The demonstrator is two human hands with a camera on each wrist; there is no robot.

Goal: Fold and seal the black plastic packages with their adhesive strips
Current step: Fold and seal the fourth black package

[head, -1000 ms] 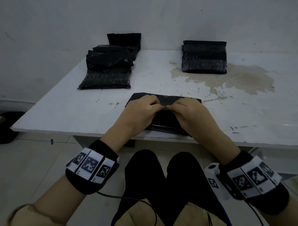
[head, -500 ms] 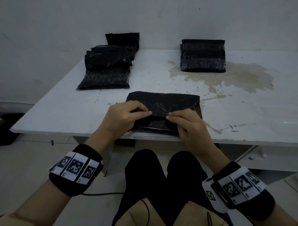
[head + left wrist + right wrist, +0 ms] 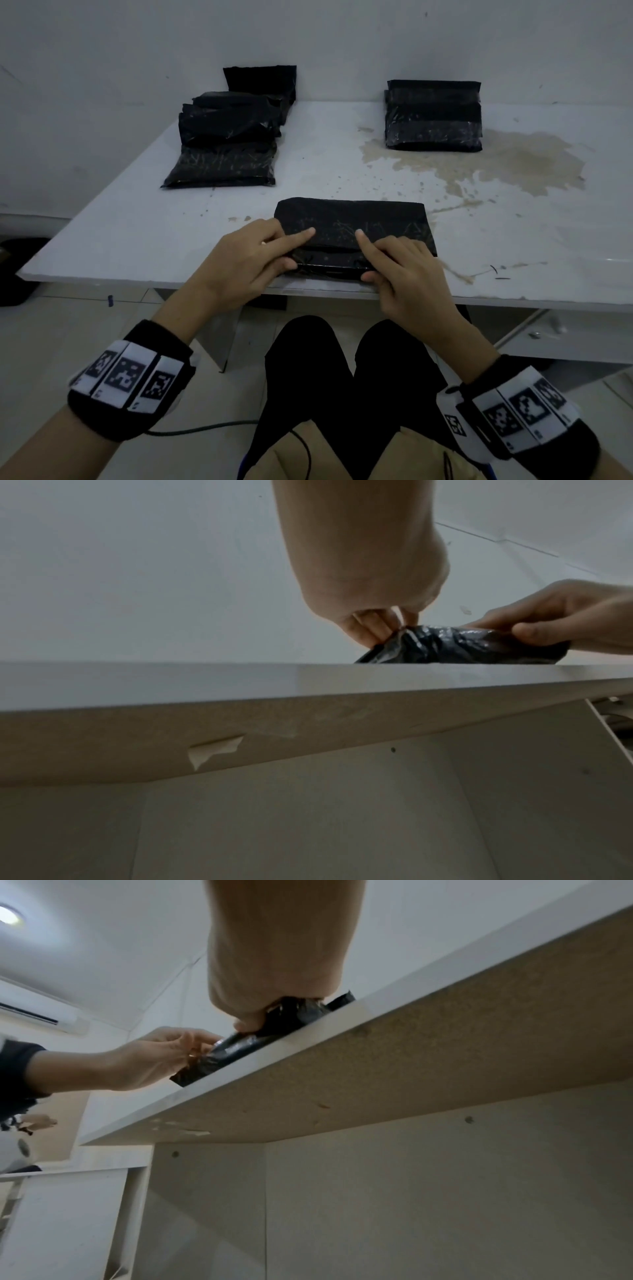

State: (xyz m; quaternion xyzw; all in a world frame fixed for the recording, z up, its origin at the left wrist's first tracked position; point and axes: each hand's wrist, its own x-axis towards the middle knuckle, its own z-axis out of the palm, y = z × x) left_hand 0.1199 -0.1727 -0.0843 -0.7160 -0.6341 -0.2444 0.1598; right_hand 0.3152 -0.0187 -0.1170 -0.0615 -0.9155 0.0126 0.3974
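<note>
At the near edge of the table [image 3: 120, 236], both hands bear on one black package [image 3: 352, 219]. Left hand [image 3: 246, 263]: index finger extended flat on the folded flap, thumb curled under the package's near edge, so the plastic is pinched between them. Right hand [image 3: 407, 270]: index finger likewise extended onto the flap, thumb hooked at the near edge — the package clamped from its right half. The two index tips lie near each other on the flap, apart. The left-wrist view shows the crinkled near-left corner of the package [image 3: 445, 645] held by the left hand [image 3: 369, 601], with the right hand [image 3: 555, 620] gripping the other end.

Package: glossy black film, wrinkled, its flap folded toward the person, a darker band exposed below the flap's edge.

Surroundings — a heap of black packages [image 3: 226, 137] at the far left, a neat stack of packages [image 3: 433, 116] at the far right against the wall, and a brown stain [image 3: 513, 164] spread beside that stack. Nothing lies between the hands and either group.
</note>
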